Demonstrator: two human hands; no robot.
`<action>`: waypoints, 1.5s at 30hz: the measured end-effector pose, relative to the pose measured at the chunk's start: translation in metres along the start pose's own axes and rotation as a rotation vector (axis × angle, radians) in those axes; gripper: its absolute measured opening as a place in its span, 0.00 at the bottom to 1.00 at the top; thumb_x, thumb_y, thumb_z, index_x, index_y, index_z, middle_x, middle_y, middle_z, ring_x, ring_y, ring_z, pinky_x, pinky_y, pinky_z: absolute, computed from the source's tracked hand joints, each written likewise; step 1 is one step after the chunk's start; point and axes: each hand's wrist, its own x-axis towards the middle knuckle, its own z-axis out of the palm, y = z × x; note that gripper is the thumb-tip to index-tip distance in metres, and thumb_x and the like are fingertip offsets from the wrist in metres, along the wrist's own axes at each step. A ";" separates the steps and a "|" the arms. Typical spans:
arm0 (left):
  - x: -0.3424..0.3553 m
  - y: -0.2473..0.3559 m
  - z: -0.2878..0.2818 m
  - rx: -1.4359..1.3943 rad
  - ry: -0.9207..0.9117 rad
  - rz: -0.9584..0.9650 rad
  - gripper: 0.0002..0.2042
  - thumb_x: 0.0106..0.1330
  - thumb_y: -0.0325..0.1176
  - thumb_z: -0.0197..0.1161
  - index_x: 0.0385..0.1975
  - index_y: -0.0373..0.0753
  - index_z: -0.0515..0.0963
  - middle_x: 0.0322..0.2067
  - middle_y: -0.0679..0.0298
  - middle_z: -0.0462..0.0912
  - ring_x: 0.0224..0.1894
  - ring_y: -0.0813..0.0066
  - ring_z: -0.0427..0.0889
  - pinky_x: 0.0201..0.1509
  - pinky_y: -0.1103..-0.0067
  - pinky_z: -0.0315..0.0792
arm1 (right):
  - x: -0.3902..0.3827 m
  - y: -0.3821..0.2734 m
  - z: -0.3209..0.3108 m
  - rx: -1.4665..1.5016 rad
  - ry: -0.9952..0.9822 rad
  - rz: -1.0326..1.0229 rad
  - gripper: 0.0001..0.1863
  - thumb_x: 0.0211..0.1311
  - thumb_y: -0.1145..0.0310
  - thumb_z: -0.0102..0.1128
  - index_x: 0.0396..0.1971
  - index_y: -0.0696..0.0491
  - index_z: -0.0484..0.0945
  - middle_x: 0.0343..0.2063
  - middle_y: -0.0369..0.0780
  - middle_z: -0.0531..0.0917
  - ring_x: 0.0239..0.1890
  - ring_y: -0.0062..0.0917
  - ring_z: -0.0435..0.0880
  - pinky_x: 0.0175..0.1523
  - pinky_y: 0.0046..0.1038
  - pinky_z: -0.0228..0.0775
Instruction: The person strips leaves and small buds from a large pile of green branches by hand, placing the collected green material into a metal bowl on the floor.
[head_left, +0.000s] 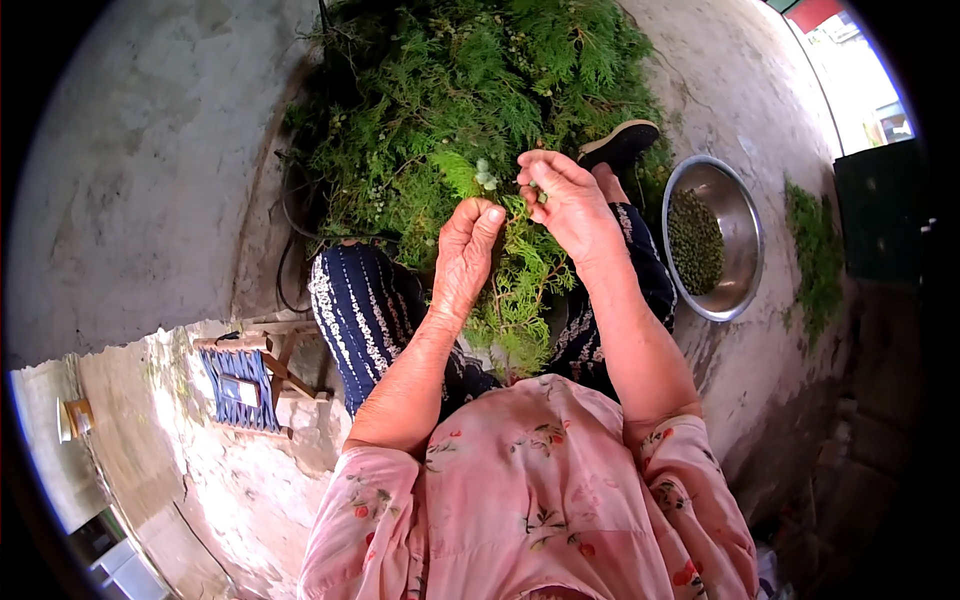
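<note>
In the upper middle of the frame, the left hand [466, 245] pinches a green sprig [457, 172] between thumb and forefinger; its pale green cones [484, 176] stand just above the fingertips. The right hand [566, 205], just to the right, has its fingers curled in with a bit of green showing between them; whether it is firmly gripped, I cannot tell.

The likeliest mishap is a cone dropping: the pinch looks narrow, and a hard tug could send one into the branch pile [430, 100] at the top of the frame, where green on green would hide it. Leaf scraps could also get in among the small green pieces [693, 240] inside the metal bowl [742, 245], if carried over along with cones. The bowl sits on the floor at the right of the frame, near the shoe [622, 146], so a careless kick could tip it.

The stem inside the left fist is hidden, and the loose branch [520, 300] between the knees merges with the greenery, so I cannot tell whether it joins the sprig. The other foot is out of sight. At the lower right, deep shadow swallows detail; the dark rim crops the edges.
</note>
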 end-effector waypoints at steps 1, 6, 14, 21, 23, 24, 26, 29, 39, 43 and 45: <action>0.000 0.001 0.000 -0.020 -0.021 -0.010 0.10 0.65 0.39 0.57 0.26 0.41 0.71 0.23 0.79 0.65 0.27 0.87 0.58 0.32 0.88 0.56 | -0.002 -0.001 0.002 -0.129 0.003 -0.020 0.09 0.59 0.69 0.57 0.38 0.55 0.77 0.24 0.32 0.77 0.23 0.14 0.70 0.23 0.16 0.58; 0.000 0.005 0.003 0.089 -0.046 -0.031 0.12 0.65 0.38 0.56 0.26 0.37 0.70 0.19 0.76 0.65 0.23 0.87 0.59 0.26 0.86 0.58 | -0.002 -0.009 0.014 -0.517 -0.014 -0.062 0.12 0.54 0.65 0.62 0.37 0.55 0.80 0.18 0.30 0.74 0.20 0.12 0.66 0.22 0.16 0.55; 0.004 0.001 0.005 0.177 0.026 0.073 0.11 0.63 0.35 0.59 0.25 0.36 0.68 0.19 0.73 0.67 0.23 0.85 0.61 0.28 0.86 0.63 | 0.013 -0.003 0.023 -0.372 -0.046 -0.193 0.07 0.54 0.69 0.61 0.30 0.57 0.79 0.18 0.30 0.74 0.18 0.12 0.67 0.21 0.15 0.55; 0.035 0.026 0.010 0.150 0.248 0.157 0.07 0.62 0.28 0.59 0.34 0.38 0.68 0.23 0.70 0.72 0.29 0.85 0.70 0.34 0.87 0.66 | 0.010 -0.027 0.041 -0.286 0.005 -0.255 0.04 0.55 0.71 0.60 0.28 0.56 0.78 0.17 0.30 0.73 0.16 0.10 0.65 0.18 0.14 0.51; 0.044 0.037 0.010 0.280 0.258 0.176 0.10 0.59 0.27 0.61 0.38 0.38 0.69 0.21 0.68 0.72 0.26 0.83 0.70 0.31 0.84 0.67 | 0.011 -0.035 0.047 -0.281 0.015 -0.246 0.05 0.55 0.71 0.60 0.29 0.57 0.78 0.17 0.30 0.73 0.15 0.10 0.65 0.18 0.13 0.49; 0.049 0.042 0.010 0.323 0.255 0.242 0.13 0.57 0.26 0.62 0.40 0.38 0.69 0.20 0.67 0.72 0.25 0.81 0.70 0.30 0.83 0.68 | 0.012 -0.038 0.050 -0.251 0.004 -0.274 0.05 0.55 0.71 0.60 0.29 0.57 0.78 0.17 0.30 0.73 0.15 0.10 0.65 0.18 0.13 0.49; 0.060 0.050 0.009 0.384 0.235 0.309 0.16 0.54 0.24 0.63 0.43 0.40 0.72 0.27 0.63 0.76 0.28 0.77 0.74 0.33 0.81 0.70 | 0.014 -0.043 0.055 -0.202 -0.006 -0.309 0.06 0.55 0.71 0.61 0.29 0.58 0.78 0.17 0.31 0.73 0.15 0.10 0.65 0.17 0.13 0.48; 0.071 0.053 0.006 0.427 0.246 0.498 0.13 0.52 0.22 0.63 0.39 0.37 0.75 0.37 0.60 0.77 0.31 0.72 0.77 0.36 0.79 0.73 | 0.014 -0.044 0.059 -0.193 0.016 -0.291 0.07 0.58 0.70 0.59 0.31 0.59 0.77 0.19 0.33 0.74 0.15 0.11 0.66 0.17 0.14 0.51; 0.069 0.047 0.000 0.301 0.135 0.438 0.12 0.55 0.29 0.65 0.38 0.32 0.77 0.26 0.60 0.78 0.27 0.76 0.74 0.34 0.82 0.69 | 0.018 -0.036 0.064 -0.195 0.043 -0.312 0.09 0.59 0.68 0.58 0.31 0.60 0.75 0.19 0.33 0.73 0.14 0.12 0.64 0.17 0.15 0.51; 0.065 0.055 -0.008 0.232 -0.019 0.164 0.07 0.57 0.30 0.64 0.30 0.32 0.79 0.21 0.68 0.75 0.26 0.82 0.68 0.32 0.84 0.64 | 0.018 -0.037 0.058 -0.304 0.034 -0.263 0.08 0.59 0.69 0.57 0.27 0.59 0.75 0.15 0.31 0.70 0.14 0.12 0.63 0.17 0.14 0.50; 0.064 0.058 -0.011 0.204 -0.067 0.072 0.08 0.57 0.32 0.64 0.28 0.33 0.80 0.22 0.69 0.77 0.27 0.83 0.69 0.35 0.85 0.64 | 0.017 -0.038 0.053 -0.164 0.020 -0.144 0.09 0.60 0.68 0.57 0.28 0.59 0.74 0.17 0.32 0.70 0.14 0.13 0.63 0.17 0.14 0.52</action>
